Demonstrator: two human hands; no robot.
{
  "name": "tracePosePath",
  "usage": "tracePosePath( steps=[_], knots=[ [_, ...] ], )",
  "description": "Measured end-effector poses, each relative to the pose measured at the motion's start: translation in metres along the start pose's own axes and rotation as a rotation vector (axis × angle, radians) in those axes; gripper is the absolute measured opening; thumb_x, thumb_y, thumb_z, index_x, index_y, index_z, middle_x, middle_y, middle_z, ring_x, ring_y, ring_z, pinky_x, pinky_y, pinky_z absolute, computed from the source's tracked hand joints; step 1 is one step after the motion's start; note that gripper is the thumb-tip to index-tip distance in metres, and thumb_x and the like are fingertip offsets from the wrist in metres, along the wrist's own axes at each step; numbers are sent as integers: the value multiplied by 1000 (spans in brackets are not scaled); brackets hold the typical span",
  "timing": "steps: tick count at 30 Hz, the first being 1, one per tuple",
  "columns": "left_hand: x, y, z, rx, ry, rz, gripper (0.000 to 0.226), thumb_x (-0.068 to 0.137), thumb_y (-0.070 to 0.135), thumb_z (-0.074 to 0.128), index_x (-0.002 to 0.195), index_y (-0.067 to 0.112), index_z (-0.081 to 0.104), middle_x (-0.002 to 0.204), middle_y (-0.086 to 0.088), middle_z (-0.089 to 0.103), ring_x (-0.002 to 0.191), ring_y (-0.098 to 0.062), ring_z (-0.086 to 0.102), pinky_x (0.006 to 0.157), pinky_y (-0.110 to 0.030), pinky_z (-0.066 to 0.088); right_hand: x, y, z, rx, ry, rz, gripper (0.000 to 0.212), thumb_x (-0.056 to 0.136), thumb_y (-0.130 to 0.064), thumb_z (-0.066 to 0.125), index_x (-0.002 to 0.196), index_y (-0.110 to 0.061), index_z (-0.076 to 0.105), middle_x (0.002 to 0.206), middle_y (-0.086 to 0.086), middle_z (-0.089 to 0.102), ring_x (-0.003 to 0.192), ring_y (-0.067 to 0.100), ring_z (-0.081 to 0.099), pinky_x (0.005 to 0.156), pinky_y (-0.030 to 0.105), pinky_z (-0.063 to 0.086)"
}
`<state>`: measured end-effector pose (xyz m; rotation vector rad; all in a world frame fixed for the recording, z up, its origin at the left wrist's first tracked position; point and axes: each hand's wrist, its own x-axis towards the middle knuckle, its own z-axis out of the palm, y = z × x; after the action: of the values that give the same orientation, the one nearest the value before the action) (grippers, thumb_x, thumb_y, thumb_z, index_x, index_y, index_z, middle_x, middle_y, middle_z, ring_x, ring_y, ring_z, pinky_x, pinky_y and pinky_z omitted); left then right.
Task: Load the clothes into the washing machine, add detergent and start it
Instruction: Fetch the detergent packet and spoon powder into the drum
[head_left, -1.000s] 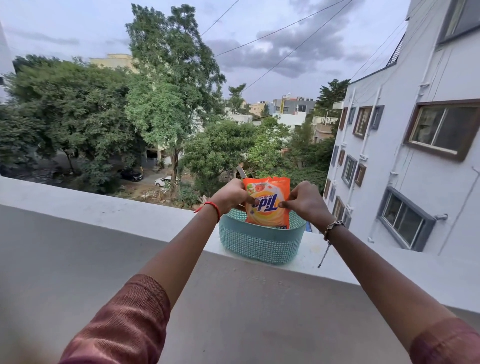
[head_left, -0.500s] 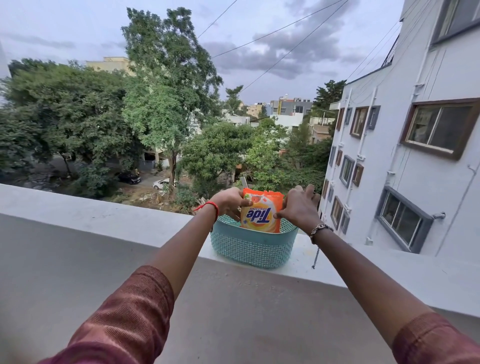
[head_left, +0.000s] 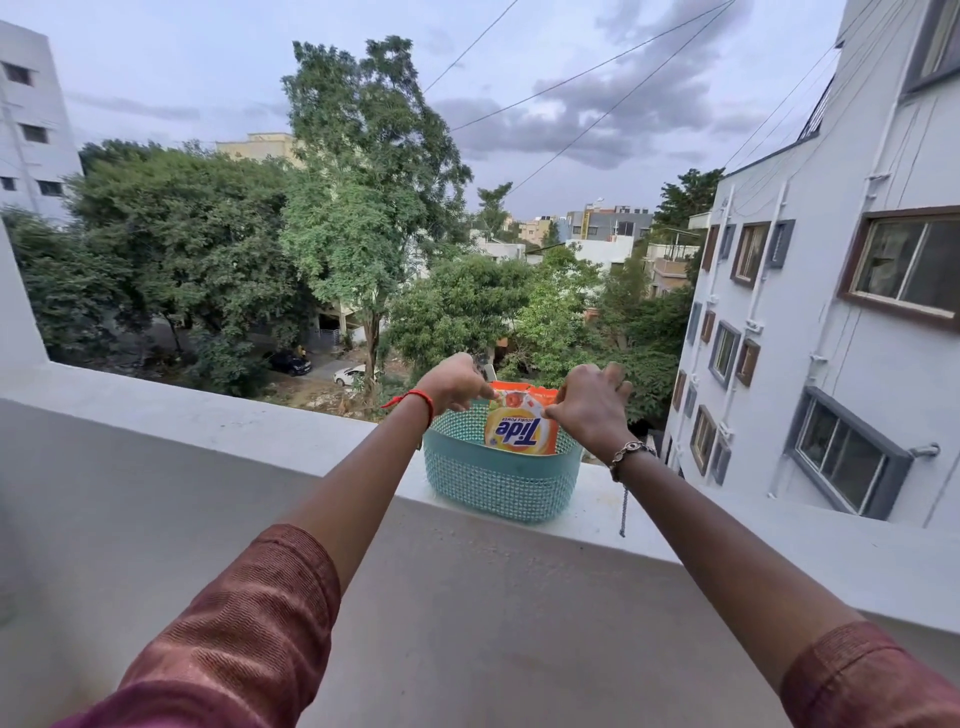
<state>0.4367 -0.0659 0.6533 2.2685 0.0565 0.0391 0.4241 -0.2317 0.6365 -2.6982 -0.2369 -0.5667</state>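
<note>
Head view: a teal basket stands on the white ledge of a balcony wall, at 6 o'clock from the middle of the frame; an orange Tide packet stands upright in it, its lower part inside, its top above the rim, its lettering upside down. Both arms reach forward from the bottom corners in maroon sleeves. The left hand is at 10 o'clock from the packet, fingers curled, pinching the packet's upper left corner; a red thread circles that wrist. The right hand is at 2 o'clock from the packet, thumb and forefinger pinching its upper right edge, the other fingers bent above; a metal bracelet sits on that wrist, with a short chain hanging at 6 o'clock from it. Neither hand touches the basket as far as can be seen; the far side of each is hidden.

Beyond the ledge, a tall tree rises at 12 o'clock from the left hand; lower trees spread to 9 o'clock. On the street below, a white car is parked at 9 o'clock from the left hand, and a dark car just past it, also at 9 o'clock. A white building with brown-framed windows fills 3 o'clock; another pale block stands at 10 o'clock; wires cross the cloudy sky at 1 o'clock.
</note>
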Motion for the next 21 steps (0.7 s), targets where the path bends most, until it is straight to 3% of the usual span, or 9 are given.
tracePosePath(
  steps=[3, 7, 10, 16, 21],
  knots=[
    [-29, 3, -2, 4, 184, 123, 15, 85, 3, 61, 95, -7, 65, 67, -1, 53, 60, -10, 46, 53, -18, 40, -17, -8, -9, 95, 26, -72, 19, 84, -21, 64, 85, -2, 65, 113, 14, 57, 119, 33, 35, 102, 45, 28],
    [-83, 4, 0, 26, 367, 267, 17, 84, 1, 59, 98, -6, 65, 83, -12, 63, 77, -19, 58, 66, -21, 50, -51, -18, -21, 166, 98, -180, 18, 85, -16, 61, 91, 0, 66, 108, 16, 56, 111, 30, 39, 97, 42, 31],
    [-131, -5, 11, 35, 443, 309, 18, 84, 1, 60, 101, -4, 62, 86, -11, 63, 78, -17, 58, 64, -9, 47, -86, -25, -23, 200, 92, -256, 22, 85, -16, 59, 96, 1, 67, 110, 18, 57, 111, 32, 42, 94, 40, 33],
    [-246, -55, 50, 72, 484, 199, 18, 84, 4, 60, 100, 0, 66, 93, -11, 68, 81, -12, 61, 67, -1, 43, -190, -39, -4, 323, -66, -377, 21, 84, -12, 58, 97, 1, 67, 104, 22, 60, 102, 36, 51, 89, 38, 39],
    [-348, -98, 71, 158, 434, 53, 20, 85, 10, 60, 103, 4, 68, 100, -8, 71, 91, -14, 66, 84, -17, 48, -272, -57, 1, 428, -213, -461, 20, 86, -13, 57, 97, 0, 67, 104, 17, 63, 98, 31, 58, 79, 32, 42]
  ],
)
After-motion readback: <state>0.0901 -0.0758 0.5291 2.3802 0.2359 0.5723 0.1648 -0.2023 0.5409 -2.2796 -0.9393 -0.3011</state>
